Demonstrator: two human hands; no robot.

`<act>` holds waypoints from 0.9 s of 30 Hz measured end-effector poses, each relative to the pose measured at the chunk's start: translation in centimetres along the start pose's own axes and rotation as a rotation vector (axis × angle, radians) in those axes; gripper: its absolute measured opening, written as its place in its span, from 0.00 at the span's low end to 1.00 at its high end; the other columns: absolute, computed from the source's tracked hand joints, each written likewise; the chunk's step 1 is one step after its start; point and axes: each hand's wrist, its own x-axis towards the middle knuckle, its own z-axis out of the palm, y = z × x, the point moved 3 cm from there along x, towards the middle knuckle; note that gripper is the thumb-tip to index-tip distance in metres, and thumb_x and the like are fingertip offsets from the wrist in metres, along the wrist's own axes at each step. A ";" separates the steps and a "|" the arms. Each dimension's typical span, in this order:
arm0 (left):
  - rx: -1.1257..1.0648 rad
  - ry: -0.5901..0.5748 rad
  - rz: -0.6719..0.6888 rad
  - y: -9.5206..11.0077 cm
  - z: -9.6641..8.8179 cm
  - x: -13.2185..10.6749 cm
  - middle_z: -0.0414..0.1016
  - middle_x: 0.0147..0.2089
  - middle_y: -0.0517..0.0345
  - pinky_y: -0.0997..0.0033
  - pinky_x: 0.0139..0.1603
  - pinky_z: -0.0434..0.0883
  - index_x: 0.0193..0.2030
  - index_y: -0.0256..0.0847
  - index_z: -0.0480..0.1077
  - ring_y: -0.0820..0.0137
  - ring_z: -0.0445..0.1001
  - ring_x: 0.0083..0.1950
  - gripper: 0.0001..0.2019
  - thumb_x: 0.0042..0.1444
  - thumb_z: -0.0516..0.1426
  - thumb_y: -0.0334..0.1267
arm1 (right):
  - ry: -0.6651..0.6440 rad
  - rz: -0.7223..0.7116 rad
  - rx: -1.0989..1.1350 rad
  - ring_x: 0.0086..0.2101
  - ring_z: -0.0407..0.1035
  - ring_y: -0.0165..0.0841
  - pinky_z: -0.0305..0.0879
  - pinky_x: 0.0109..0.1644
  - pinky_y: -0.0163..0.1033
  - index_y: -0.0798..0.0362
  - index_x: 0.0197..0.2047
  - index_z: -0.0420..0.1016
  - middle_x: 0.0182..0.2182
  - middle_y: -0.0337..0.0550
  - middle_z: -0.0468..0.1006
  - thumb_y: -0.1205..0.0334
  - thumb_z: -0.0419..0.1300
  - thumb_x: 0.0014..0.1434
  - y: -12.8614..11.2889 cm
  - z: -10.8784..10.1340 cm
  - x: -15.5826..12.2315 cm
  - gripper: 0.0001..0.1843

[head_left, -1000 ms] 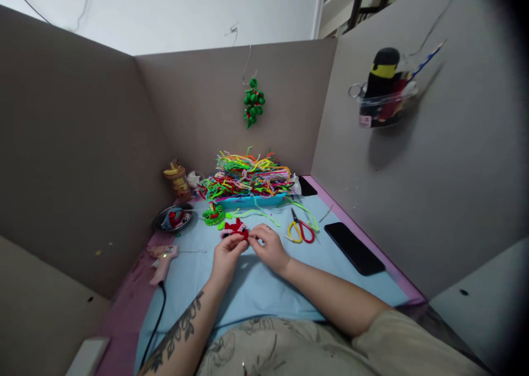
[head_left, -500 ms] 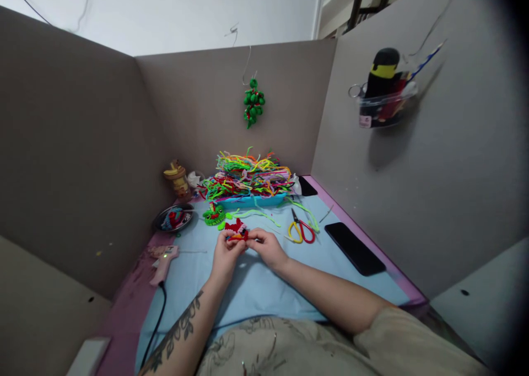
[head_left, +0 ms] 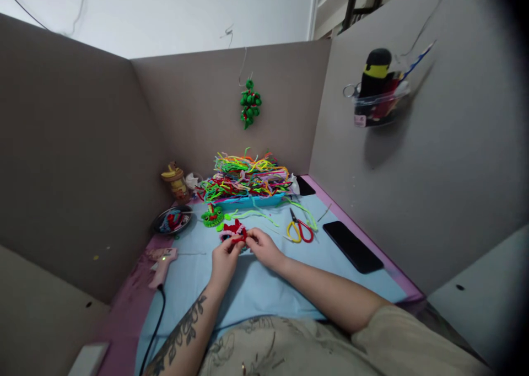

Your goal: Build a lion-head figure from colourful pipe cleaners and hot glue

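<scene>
Between my two hands is a small red pipe-cleaner figure with pink edging and dark spots like eyes. My left hand pinches its lower left part, fingers closed on it. The fingertips of my right hand are closed on its right side, partly covering it. Just beyond lies a green pipe-cleaner figure with a face-like front. To the right, scissors with one yellow and one red handle rest partly spread on the blue cloth.
A blue tray heaped with colourful pipe cleaners stands at the back. A pink glue gun and a dark bowl are at left, a black phone at right. Grey panels enclose the table; a green ornament hangs there.
The red figure has been turned in my fingers, so its pink edging shows more and the orange part is out of sight. Both hands stay in nearly the same place.
</scene>
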 end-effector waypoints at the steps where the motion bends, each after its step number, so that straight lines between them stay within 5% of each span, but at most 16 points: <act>1: 0.033 0.003 0.023 -0.1 0.0 0.0 0.78 0.35 0.53 0.68 0.37 0.72 0.39 0.37 0.75 0.66 0.76 0.36 0.13 0.49 0.58 0.42 | -0.007 0.011 -0.007 0.30 0.64 0.29 0.62 0.33 0.33 0.53 0.32 0.68 0.27 0.37 0.69 0.63 0.52 0.56 0.1 -0.1 0.1 0.05; 10: 0.297 0.028 0.497 1.3 -0.8 0.1 0.74 0.40 0.52 0.65 0.45 0.71 0.38 0.41 0.73 0.66 0.72 0.44 0.07 0.54 0.55 0.35 | -0.135 0.056 -0.054 0.24 0.60 0.26 0.58 0.28 0.31 0.55 0.28 0.66 0.22 0.34 0.66 0.63 0.52 0.55 -0.3 -0.3 0.2 0.06; 16: 0.383 -0.162 0.567 1.3 -0.7 0.6 0.69 0.54 0.49 0.58 0.55 0.66 0.50 0.45 0.70 0.63 0.67 0.55 0.15 0.56 0.53 0.33 | -0.225 0.011 -0.114 0.24 0.61 0.26 0.58 0.28 0.31 0.56 0.27 0.69 0.21 0.35 0.67 0.67 0.52 0.54 0.3 -0.4 0.3 0.07; 20: 0.445 -0.254 0.602 0.8 -0.4 0.6 0.74 0.47 0.50 0.60 0.50 0.68 0.43 0.44 0.73 0.63 0.71 0.49 0.10 0.56 0.54 0.35 | -0.270 -0.022 -0.175 0.25 0.63 0.27 0.59 0.29 0.31 0.55 0.27 0.71 0.22 0.35 0.70 0.71 0.53 0.51 0.5 -0.7 0.4 0.07; 27: 0.388 -0.094 0.499 0.9 -0.6 0.3 0.76 0.38 0.52 0.65 0.44 0.69 0.36 0.42 0.75 0.65 0.72 0.41 0.06 0.53 0.56 0.37 | -0.151 0.214 0.121 0.22 0.67 0.26 0.61 0.25 0.30 0.56 0.29 0.70 0.20 0.36 0.72 0.63 0.57 0.51 0.3 -0.5 0.4 0.05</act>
